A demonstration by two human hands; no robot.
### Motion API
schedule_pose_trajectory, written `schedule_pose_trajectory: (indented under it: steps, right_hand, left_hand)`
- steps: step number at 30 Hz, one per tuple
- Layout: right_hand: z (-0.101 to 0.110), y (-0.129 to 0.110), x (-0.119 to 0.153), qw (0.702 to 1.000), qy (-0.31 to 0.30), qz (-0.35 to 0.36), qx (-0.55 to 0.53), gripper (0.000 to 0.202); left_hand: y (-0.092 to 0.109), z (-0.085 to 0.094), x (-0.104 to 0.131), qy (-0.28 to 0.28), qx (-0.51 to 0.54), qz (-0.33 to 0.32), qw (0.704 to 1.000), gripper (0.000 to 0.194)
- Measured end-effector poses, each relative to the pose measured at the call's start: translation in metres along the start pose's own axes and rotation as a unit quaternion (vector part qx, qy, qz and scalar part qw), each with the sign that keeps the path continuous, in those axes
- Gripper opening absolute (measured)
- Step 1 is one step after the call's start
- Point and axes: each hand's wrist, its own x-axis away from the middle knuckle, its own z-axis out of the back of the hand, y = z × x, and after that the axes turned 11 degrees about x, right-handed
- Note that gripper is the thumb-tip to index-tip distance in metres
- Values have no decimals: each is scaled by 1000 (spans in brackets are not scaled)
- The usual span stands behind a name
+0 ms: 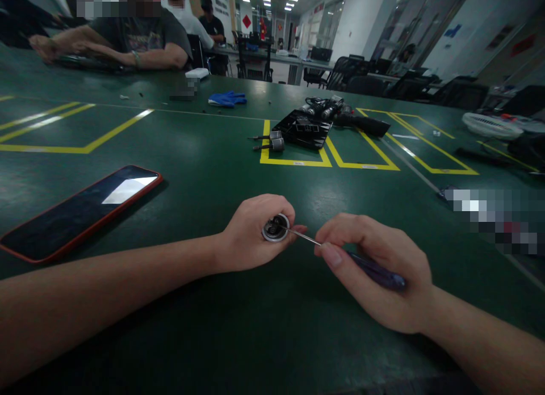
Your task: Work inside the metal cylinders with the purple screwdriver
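Note:
My left hand (255,230) is wrapped round a small round part (276,228) with a silver rim and a dark recessed inside, its open end facing right and up towards me. Most of that part is hidden by the fingers. In my right hand (378,264) is a screwdriver (374,270) with a dark purple handle, gripped between thumb and fingers. Its thin metal shaft points left, and the tip reaches into the recess of the round part. Whether the tip sits in a screw cannot be made out.
Left of my hands lies a phone (85,213) with an orange case. Beyond are two small motors (272,144), a black shiny panel (304,128), a black handle-like piece (364,122) and a blue glove (227,99). Yellow tape marks the green table (204,173). Across it sits a person (140,43).

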Motion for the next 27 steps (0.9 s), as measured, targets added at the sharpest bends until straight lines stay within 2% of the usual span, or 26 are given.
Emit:
schedule_pose_trajectory:
  steps: [6,10,21,24,27]
  right_hand:
    - [-4,3,2,993,26,-89,-75,7]
    - [-6,5,2,987,28,-120,-108,7]
    - [-1,1,3,999,25,-35,-24,9]
    - [-1,0,2,999,8,-3,-33,11]
    - [-1,0,2,999,1,2,-42,12]
  left_hand:
    - [2,1,0,-1,1,15,1000,15]
    - [2,1,0,-1,-2,18,1000,15]
    - [1,-1,1,-2,-2,9,1000,17]
    - [1,-1,1,-6,0,22,1000,18]
    - [1,-1,1,-3,-1,14,1000,18]
